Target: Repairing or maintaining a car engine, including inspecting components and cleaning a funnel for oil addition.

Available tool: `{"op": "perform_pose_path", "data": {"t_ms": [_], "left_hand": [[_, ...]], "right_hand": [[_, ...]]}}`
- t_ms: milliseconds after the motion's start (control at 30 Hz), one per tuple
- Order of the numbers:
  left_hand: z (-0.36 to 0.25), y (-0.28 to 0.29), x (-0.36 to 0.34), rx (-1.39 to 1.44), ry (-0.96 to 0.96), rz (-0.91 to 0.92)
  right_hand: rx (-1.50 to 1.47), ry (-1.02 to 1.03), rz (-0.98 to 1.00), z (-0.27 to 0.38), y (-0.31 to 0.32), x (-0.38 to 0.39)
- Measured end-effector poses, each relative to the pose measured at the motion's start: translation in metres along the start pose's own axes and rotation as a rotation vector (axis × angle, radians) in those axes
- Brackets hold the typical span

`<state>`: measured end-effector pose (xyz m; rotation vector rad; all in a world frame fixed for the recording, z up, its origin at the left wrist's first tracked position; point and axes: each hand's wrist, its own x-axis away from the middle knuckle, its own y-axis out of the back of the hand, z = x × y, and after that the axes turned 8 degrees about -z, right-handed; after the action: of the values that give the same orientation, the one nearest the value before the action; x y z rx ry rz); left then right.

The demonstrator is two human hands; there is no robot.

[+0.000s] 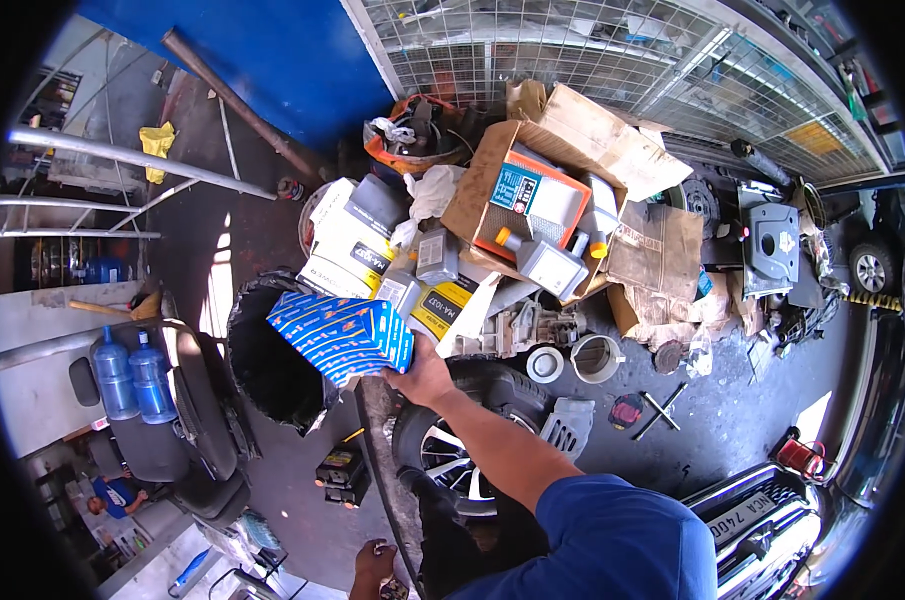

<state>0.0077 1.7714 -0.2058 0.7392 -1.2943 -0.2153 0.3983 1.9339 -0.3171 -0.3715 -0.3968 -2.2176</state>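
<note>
Right-hand (422, 374) fingers grip a blue patterned box (342, 337), a black-lined bin (238, 345) left of them (left hand (374, 564), lower: grip unclear).

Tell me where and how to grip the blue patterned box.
Take the blue patterned box by its right end, from the right, where the right hand holds it. Its long body points leftward across the black bin in view, so that end probably offers the easiest reach.

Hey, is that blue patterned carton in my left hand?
No, the right hand grips the blue patterned carton at its end, while the left hand is apart from it, lower down.
</note>
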Motion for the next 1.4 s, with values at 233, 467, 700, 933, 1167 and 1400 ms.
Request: {"op": "perform_pose_path", "data": {"t_ms": [233, 467, 700, 933, 1167, 1400], "left_hand": [[-0.024, -0.003, 0.0, 0.077, -0.059, 0.007], [0.016, 0.0, -0.013, -0.129, -0.353, -0.014], [0.027, -0.01, -0.043, -0.325, -0.527, 0.058], [-0.034, 0.01, -0.035, -0.254, -0.535, -0.04], [-0.024, 0.014, -0.028, -0.123, -0.315, -0.107], [-0.007, 0.019, -0.029, -0.232, -0.497, -0.085]], "right_hand": [[0.102, -0.107, 0.0, -0.026, 0.011, -0.103], [0.487, -0.574, -0.834, -0.091, 0.198, -0.165], [0.122, -0.485, -0.543, -0.126, 0.241, -0.183], [-0.462, -0.397, -0.68, -0.149, 0.228, -0.204], [-0.44, -0.489, -0.487, -0.134, 0.219, -0.24], [-0.446, -0.389, -0.353, -0.1, 0.186, -0.235]]}}
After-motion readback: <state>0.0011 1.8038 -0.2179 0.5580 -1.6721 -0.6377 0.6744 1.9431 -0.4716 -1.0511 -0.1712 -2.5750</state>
